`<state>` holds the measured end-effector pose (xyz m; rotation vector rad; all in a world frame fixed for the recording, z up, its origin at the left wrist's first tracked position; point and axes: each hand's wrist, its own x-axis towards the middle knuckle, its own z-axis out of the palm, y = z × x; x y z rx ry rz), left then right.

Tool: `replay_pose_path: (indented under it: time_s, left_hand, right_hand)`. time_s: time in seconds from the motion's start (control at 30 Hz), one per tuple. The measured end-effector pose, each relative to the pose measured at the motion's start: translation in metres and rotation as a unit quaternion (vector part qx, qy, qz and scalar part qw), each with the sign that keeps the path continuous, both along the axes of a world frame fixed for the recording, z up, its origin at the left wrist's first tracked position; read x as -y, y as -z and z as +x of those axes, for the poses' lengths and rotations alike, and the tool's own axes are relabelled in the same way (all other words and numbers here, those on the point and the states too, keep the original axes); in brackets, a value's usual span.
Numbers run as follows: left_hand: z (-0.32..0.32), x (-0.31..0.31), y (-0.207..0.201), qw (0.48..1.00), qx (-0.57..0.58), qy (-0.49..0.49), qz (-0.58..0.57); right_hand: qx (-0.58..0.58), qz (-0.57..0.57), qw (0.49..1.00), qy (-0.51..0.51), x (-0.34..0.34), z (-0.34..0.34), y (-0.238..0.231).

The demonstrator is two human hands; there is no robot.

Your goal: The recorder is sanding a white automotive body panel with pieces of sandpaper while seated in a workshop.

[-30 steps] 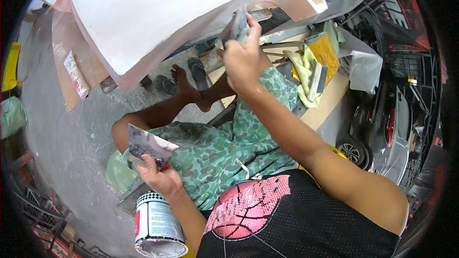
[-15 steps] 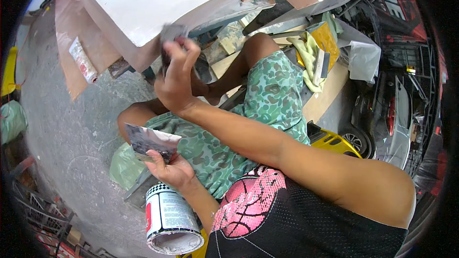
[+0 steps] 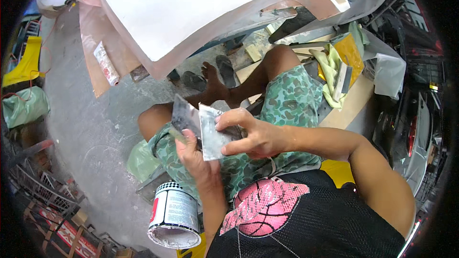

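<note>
My left hand [image 3: 192,156] grips a flat dark plate [image 3: 184,114] by its lower edge, thumb on top; it looks smeared with pale filler. Pinched in my right hand [image 3: 256,136], fingers spread over its face, is a thin grey metal putty spreader [image 3: 209,136]. The spreader stands right beside the plate, partly overlapping it in view; whether they touch I cannot tell. Both hands are above my lap. Ahead lies a large white panel [image 3: 191,14] with a curved pinkish-brown edge, apart from both hands.
An open, white-crusted can [image 3: 174,215] lies tilted by my left forearm. A tube [image 3: 106,63] rests on brown paper [image 3: 88,33] at the left. Right of my knee are a pale green cloth [image 3: 327,62] and a long-edged scraper [image 3: 340,81]. Sandals [image 3: 224,69] lie below the panel.
My right hand has come back from the panel's near edge to my left hand, bringing the putty spreader beside the plate. My left hand has shifted slightly right, and the view has moved.
</note>
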<state>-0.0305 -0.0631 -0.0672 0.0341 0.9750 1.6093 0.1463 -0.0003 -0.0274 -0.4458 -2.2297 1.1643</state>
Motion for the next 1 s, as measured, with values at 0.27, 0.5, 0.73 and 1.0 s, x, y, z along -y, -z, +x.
replay_pose_path:
  time_s: [0.27,0.5,0.73,1.0]
  left_hand:
    - [-0.015,0.011,-0.036,0.996,-0.017,-0.071,0.041]
    - [-0.034,0.03,0.022,0.998,-0.005,-0.062,-0.028]
    - [-0.042,0.028,0.039,0.997,0.032,-0.073,0.017]
    - [-0.052,0.043,0.048,0.989,0.087,-0.111,0.034]
  right_hand:
    - [0.178,0.004,0.971,0.157,-0.036,0.049,0.046]
    - [-0.201,-0.269,0.759,0.558,-0.134,0.027,0.024]
    - [-0.19,-0.172,0.737,0.626,-0.135,-0.046,0.027]
    - [-0.064,0.099,0.809,0.577,-0.062,-0.157,0.059]
